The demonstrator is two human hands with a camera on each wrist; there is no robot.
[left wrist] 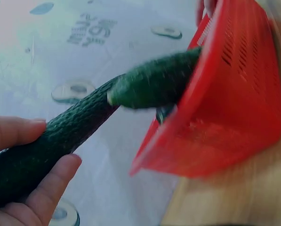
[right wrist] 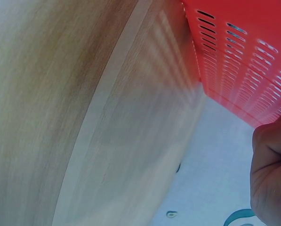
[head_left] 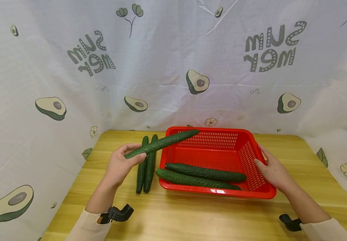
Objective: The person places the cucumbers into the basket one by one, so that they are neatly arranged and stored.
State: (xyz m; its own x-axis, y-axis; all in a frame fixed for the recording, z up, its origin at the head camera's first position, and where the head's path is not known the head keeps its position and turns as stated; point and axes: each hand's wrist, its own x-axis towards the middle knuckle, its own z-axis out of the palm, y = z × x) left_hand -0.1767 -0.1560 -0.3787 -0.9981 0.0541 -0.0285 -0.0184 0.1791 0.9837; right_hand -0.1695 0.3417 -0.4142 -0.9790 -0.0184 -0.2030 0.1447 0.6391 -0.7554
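My left hand (head_left: pixel 122 164) grips a long green cucumber (head_left: pixel 164 143) near one end; its far tip reaches over the back left of a red plastic basket (head_left: pixel 215 191). In the left wrist view, thumb and fingers wrap that same cucumber (left wrist: pixel 79 120). At the basket's right side, my right hand (head_left: pixel 274 169) holds the rim, thumb inside. Two cucumbers (head_left: pixel 206 172) lie along the front of the basket, one with its end resting on the left rim. The right wrist view shows the basket's slotted wall (right wrist: pixel 244 52) beside part of the right hand (right wrist: pixel 272 174).
Two more cucumbers (head_left: pixel 146 164) lie side by side on the wooden table (head_left: pixel 167 217), just left of the basket and beyond the left hand. A white cloth (head_left: pixel 167 67) printed with avocados hangs behind and around the table.
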